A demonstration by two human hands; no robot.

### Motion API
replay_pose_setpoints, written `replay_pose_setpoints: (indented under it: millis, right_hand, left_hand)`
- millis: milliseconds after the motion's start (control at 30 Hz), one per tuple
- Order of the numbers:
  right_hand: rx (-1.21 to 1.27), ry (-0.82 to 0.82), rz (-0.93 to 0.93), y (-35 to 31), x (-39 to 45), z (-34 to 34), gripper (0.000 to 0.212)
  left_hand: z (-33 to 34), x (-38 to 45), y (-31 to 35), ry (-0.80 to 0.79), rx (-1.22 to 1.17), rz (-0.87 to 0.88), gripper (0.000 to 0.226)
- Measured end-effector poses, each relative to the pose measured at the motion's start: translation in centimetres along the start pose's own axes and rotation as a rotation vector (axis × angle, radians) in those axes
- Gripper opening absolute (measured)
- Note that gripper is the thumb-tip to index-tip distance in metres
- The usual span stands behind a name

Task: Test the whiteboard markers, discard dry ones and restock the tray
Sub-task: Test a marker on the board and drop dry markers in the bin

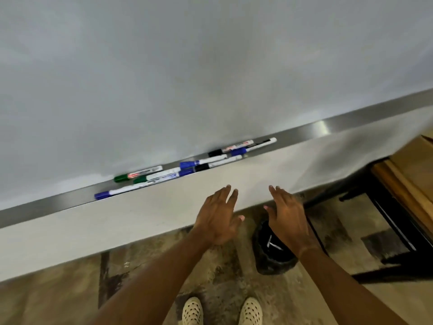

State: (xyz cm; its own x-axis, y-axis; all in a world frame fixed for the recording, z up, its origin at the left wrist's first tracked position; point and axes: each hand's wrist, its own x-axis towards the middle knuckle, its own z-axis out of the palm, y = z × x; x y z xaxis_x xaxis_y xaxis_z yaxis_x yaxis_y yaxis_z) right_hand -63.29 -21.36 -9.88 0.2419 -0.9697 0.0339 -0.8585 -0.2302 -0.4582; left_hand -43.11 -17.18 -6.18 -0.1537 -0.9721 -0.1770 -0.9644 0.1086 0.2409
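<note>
Several whiteboard markers with green, blue and black caps lie in a loose row on the metal tray point(54, 204) under the whiteboard point(187, 66). A green-capped marker point(138, 174) is at the left, a blue-capped one point(117, 191) lies lowest, and a black-capped one point(234, 149) is at the right. My left hand point(218, 216) and my right hand point(287, 216) hover below the tray, both empty with fingers spread, palms down. A black bin point(269, 254) on the floor under my right hand holds two discarded markers.
A pale wall strip runs below the tray. A black-framed wooden desk point(398, 207) stands at the right. The floor is worn and mottled, and my two light shoes point(222, 310) show at the bottom edge.
</note>
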Motion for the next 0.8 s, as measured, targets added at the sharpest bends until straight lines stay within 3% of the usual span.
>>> replay_pose_setpoints:
  millis: [467,800]
  right_hand:
    - [0.013,-0.059,-0.407,-18.0,2.2,2.3,0.058]
    - [-0.101,-0.025,-0.577,-29.0,2.9,6.5,0.059]
  left_hand:
    - [-6.3,-10.5,-11.2,0.182,0.093,-0.403,0.081]
    - [-8.1,-15.1,-20.1,0.214,0.116,-0.469,0.086]
